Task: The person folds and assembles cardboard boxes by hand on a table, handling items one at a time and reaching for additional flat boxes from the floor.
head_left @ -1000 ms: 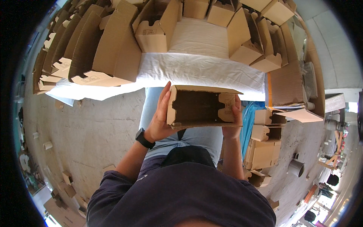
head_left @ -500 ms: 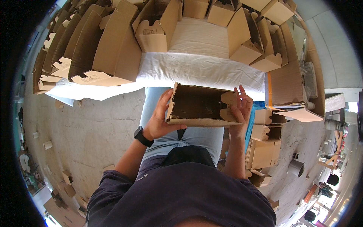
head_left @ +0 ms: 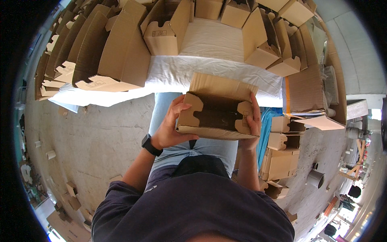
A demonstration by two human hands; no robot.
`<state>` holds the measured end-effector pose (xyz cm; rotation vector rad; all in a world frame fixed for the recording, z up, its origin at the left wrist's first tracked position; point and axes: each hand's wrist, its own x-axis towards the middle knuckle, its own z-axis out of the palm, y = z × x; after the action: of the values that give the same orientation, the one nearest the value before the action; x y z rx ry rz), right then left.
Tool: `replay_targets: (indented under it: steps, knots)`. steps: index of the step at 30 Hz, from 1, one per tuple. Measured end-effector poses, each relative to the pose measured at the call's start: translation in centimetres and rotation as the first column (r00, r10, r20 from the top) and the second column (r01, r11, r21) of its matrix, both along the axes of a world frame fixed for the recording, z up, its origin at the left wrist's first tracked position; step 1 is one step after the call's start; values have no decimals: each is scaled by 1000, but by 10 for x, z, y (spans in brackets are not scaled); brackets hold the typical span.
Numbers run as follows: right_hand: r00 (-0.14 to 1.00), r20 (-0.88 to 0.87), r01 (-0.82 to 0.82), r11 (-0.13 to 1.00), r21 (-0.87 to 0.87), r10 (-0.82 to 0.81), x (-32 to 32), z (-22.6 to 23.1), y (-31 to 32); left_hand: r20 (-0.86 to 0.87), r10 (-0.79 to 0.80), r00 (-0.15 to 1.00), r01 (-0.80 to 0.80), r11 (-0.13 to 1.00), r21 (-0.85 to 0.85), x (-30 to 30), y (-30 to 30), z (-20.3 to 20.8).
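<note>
Facing upward between the two hands, an open cardboard box [head_left: 219,107] shows its dark inside, with a notched end flap [head_left: 188,111] beside the left fingers, another at the right, and a back panel [head_left: 223,83] reaching up and away beyond both hands. The left hand [head_left: 167,126] grips the left end, thumb stretched along the lower front edge and fingers bent against the flap. The right hand [head_left: 254,121] is clasped round the other end, fingers up its outer side. A black watch [head_left: 150,146] sits on the wrist just below the left hand, blue jeans [head_left: 217,150] show beneath both hands, and a dark shirt [head_left: 193,201] lies nearer the body. Beyond the hands, a white cloth [head_left: 213,64] bears more boxes: a tall box [head_left: 123,52] ahead and left of the left hand, a notched box [head_left: 260,44] ahead of the right. Just right of the right hand is blue plastic sheeting [head_left: 264,129], with stacked boxes [head_left: 280,163] past it; grey floor [head_left: 100,137] spreads out left of the left hand
</note>
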<state>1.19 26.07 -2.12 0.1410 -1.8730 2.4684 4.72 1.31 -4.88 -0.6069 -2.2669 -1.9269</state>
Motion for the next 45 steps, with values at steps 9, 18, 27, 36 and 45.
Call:
replay_targets:
  steps: [9,18,27,36,45]
  knots:
    - [994,-87,46,984,-173,-62,6,-5,-5,35,-20,999,16,991,129,0,-7,1]
    - [978,-209,-22,998,-54,10,1,-13,-3,159,-2,987,-51,943,329,8,-2,-7]
    - [978,-206,-6,993,114,30,4,-10,-2,208,81,975,-154,921,359,4,4,8]
    - [947,-169,-249,957,150,273,3,-9,-2,561,78,824,-350,848,397,11,-17,-10]
    - [921,143,-389,887,249,363,7,-3,12,582,-128,803,-139,910,391,14,-33,-6]
